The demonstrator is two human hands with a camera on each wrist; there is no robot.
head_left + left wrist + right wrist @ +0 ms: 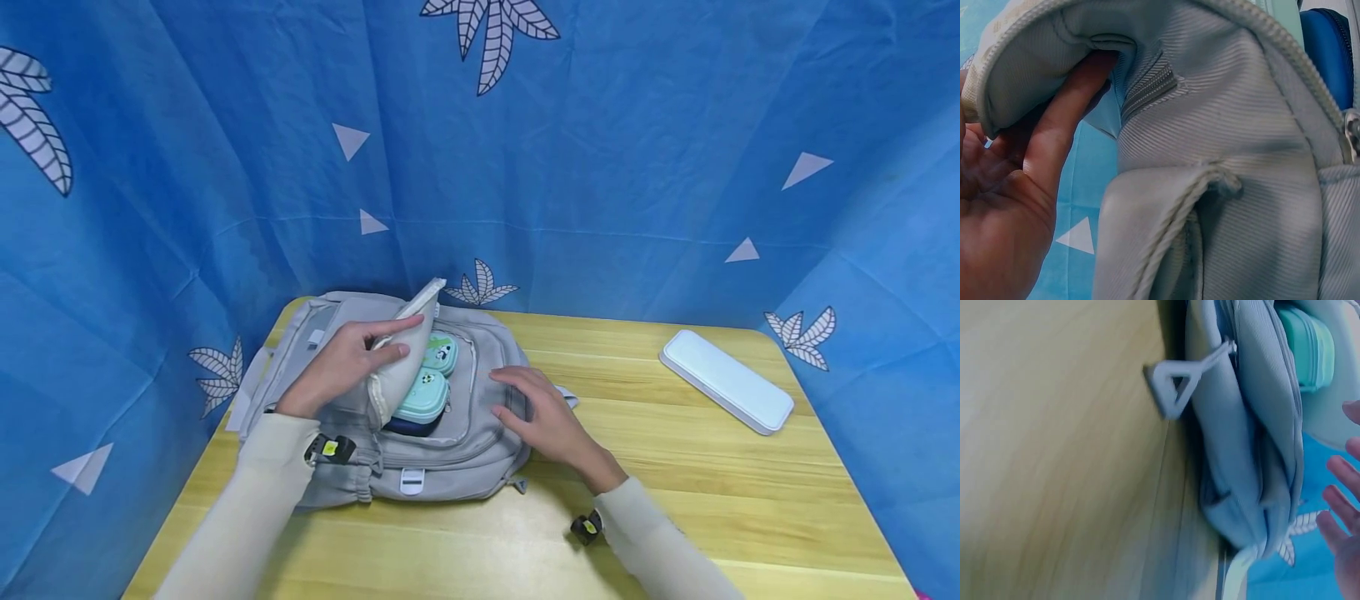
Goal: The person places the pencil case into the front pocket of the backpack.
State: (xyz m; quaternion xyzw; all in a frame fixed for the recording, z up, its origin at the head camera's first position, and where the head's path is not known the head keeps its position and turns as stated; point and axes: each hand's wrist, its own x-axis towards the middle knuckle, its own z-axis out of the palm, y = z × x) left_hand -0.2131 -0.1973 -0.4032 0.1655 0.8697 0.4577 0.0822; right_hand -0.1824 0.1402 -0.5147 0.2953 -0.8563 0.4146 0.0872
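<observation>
A grey backpack (352, 333) lies flat on the wooden table (675, 467). My left hand (341, 367) grips its front flap (405, 358) and holds it lifted, thumb on top; in the left wrist view the fingers (1066, 119) curl under the flap's (1035, 50) zipped edge. In the open pocket lie mint-green cases (427, 387) with panda pictures, seen also as a mint case (1310, 347) in the right wrist view. My right hand (536, 412) rests flat with spread fingers on the backpack's right side (495, 450); its fingertips (1341, 506) show beside the bag (1241, 456).
A white flat rectangular case (726, 380) lies on the table at the right back. Blue cloth with leaf and triangle prints (600, 167) hangs close around the table on three sides. A grey strap tab (1175, 384) trails from the backpack onto the wood.
</observation>
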